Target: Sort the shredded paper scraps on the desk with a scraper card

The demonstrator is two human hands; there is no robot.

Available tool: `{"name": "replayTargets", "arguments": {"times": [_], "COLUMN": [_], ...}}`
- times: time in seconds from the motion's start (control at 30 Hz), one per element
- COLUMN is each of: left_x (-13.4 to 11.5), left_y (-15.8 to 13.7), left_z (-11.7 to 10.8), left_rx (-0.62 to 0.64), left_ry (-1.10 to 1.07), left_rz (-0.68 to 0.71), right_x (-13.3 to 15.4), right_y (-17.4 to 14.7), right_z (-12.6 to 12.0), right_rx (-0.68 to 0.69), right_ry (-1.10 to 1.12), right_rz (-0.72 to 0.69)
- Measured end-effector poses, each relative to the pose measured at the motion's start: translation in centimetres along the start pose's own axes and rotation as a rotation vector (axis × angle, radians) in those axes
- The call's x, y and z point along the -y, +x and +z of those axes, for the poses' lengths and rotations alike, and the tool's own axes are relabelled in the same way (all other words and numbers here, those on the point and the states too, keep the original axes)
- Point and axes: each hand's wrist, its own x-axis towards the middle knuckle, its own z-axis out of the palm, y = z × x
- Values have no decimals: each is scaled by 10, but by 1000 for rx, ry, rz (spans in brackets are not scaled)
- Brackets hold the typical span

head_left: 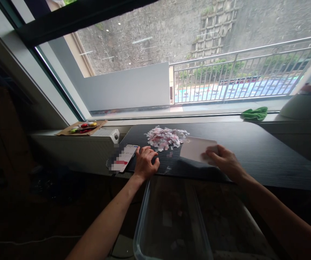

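Observation:
My right hand (221, 159) grips a flat, pale card-like sheet (195, 148) by its right end, and the fingertips are blurred. The sheet's left edge is beside a heap of small white and pinkish paper scraps (166, 137) on the dark table (239, 144). My left hand (146, 162) rests at the table's near edge, fingers loosely bent and slightly apart, with nothing seen in it. Close by its fingertips lies a phone (125, 157) with a lit screen, partly pixelated. A few loose scraps lie between the hands.
Below the table's near edge stands a clear plastic bin (144, 220) with a few scraps inside. At the left, a radiator (106, 135) carries cardboard with colourful small items (85, 126). A green cloth (255, 113) lies on the windowsill near a pale container (301, 104).

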Motion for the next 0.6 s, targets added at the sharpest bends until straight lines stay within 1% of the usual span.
{"name": "replayTargets", "arguments": {"times": [0.03, 0.1, 0.2, 0.3, 0.37, 0.47, 0.53, 0.6], "left_x": [0, -1, -1, -1, 0, 0, 1, 1], "left_y": [0, 0, 0, 1, 1, 0, 0, 0], "left_z": [0, 0, 0, -1, -1, -1, 0, 1], "left_rx": [1, 3, 3, 6, 11, 13, 10, 3], "left_ry": [3, 9, 16, 13, 10, 7, 5, 6], "left_rz": [-3, -7, -9, -12, -12, -13, -12, -6], "right_x": [1, 1, -1, -4, -5, -4, -5, -7], "right_y": [0, -1, -3, -3, 0, 5, 5, 1], "right_z": [-3, -5, -1, 5, 6, 6, 7, 9], "right_rx": [-48, -75, -8, 62, 34, -64, -61, -9], "right_ry": [-36, -91, -89, -4, 31, -13, -48, -49], "right_rz": [0, -5, -12, -2, -2, -8, -7, -9]}}
